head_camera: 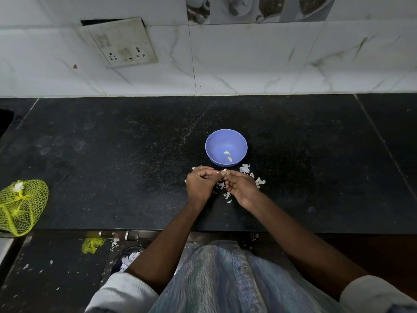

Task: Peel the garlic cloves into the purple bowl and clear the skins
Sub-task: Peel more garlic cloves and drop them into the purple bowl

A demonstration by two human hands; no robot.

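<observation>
Purple bowl (226, 141) sits just beyond both hands, left hand (199, 185) and right hand (240, 188) each pinching one garlic clove (223, 170) between them, the right marginally nearer it.

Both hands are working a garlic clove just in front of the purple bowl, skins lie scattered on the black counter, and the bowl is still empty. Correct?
Not quite: the purple bowl is not empty. The head view shows two peeled cloves in it. The rest holds: left hand and right hand pinch a garlic clove before the bowl, skins scattered on the counter.
</observation>
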